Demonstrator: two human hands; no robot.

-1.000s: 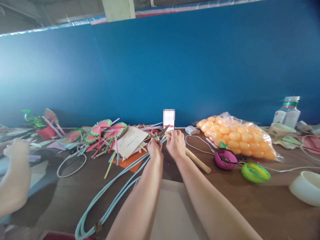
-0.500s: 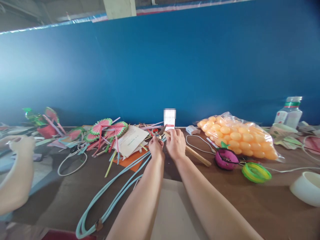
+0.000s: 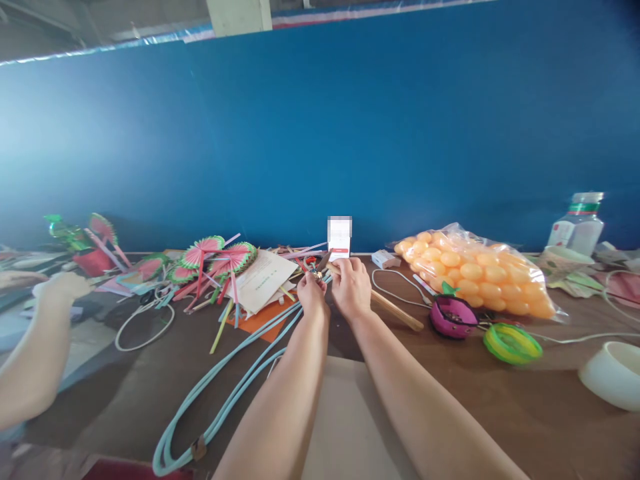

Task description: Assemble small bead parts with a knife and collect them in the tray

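My left hand [image 3: 312, 293] is closed, its fingertips pinching a small shiny metallic piece [image 3: 317, 273] whose kind I cannot make out. Close beside it, my right hand [image 3: 351, 288] is wrapped round a wooden stick [image 3: 399, 313]; one end shows by the fingertips, the other slants down to the right past the wrist. A dark pointed blade tip [image 3: 325, 259] sticks up between the two hands; whether it joins the stick is hidden. Just behind the hands a phone [image 3: 339, 248] with a lit screen stands upright against the blue panel.
Left lie paper watermelon fans [image 3: 204, 253], a white sheet [image 3: 263, 280] and a coiled pale-blue hose [image 3: 187, 407]. Right are a bag of orange balls [image 3: 475, 273], a purple pouch [image 3: 453, 317], green rings [image 3: 513, 345] and a tape roll [image 3: 613, 375]. Another person's arm [image 3: 43, 353] works far left.
My hands stay almost in place, with the small piece tilted slightly between my left fingertips. At far left, the other person's hand has shifted to the right.
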